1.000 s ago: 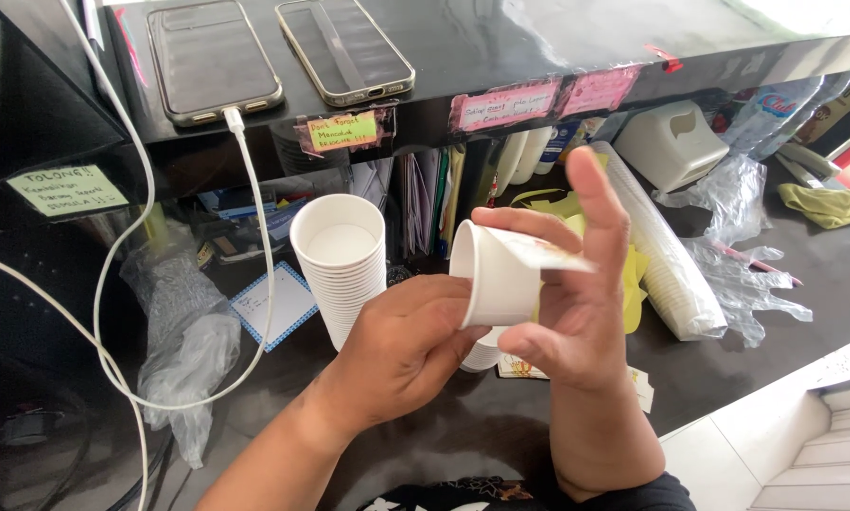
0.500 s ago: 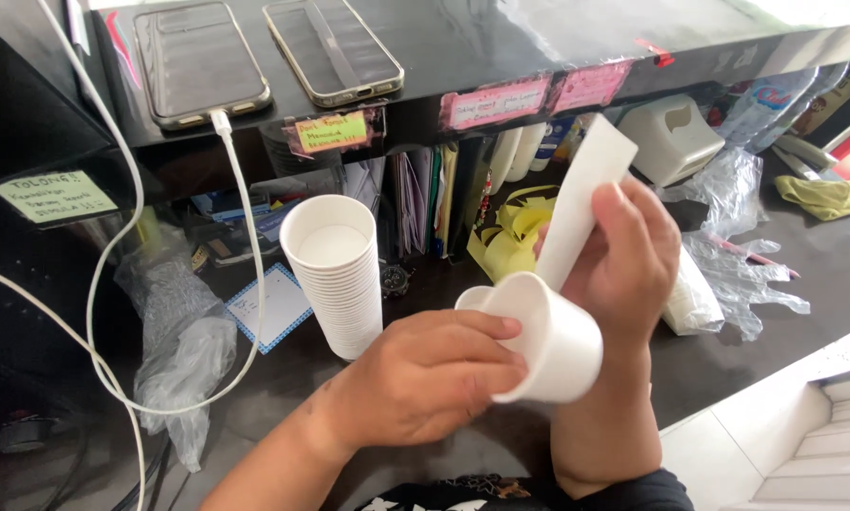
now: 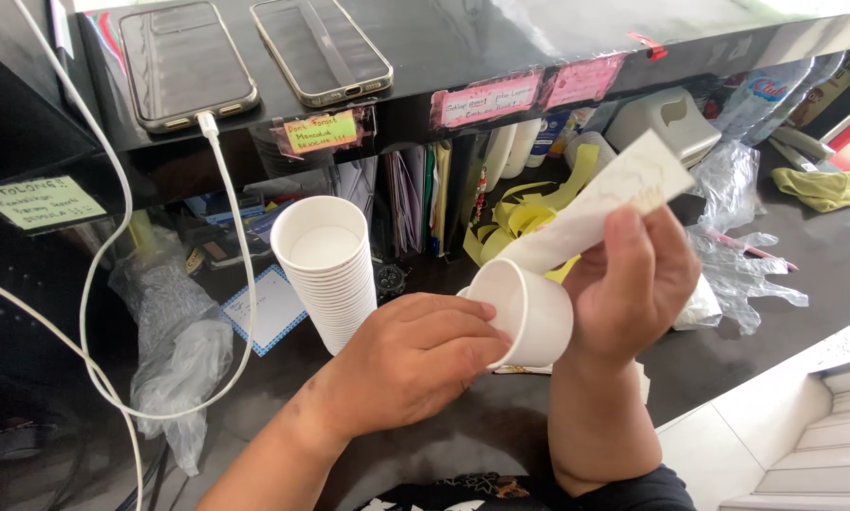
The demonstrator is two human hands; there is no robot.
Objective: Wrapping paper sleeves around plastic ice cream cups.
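Observation:
My left hand (image 3: 411, 364) grips a single white paper cup (image 3: 531, 310) by its rim and side, with the mouth tilted up and to the left. My right hand (image 3: 633, 284) sits behind the cup and pinches a long white paper strip (image 3: 603, 206) between thumb and fingers. The strip slants from the cup's rim up to the right. A tall stack of white paper cups (image 3: 328, 270) stands on the dark counter just left of my left hand.
Two phones (image 3: 186, 61) (image 3: 321, 47) lie on a black shelf above, one on a white charging cable (image 3: 236, 246). Coloured notes are taped to the shelf edge (image 3: 486, 99). Crumpled clear plastic bags (image 3: 174, 345) (image 3: 742, 255), yellow strips (image 3: 519, 213) and a white tissue box (image 3: 666, 118) crowd the counter.
The cup dropped lower and turned its mouth more toward me. My right hand rose with the white strip, which now slants up to the right.

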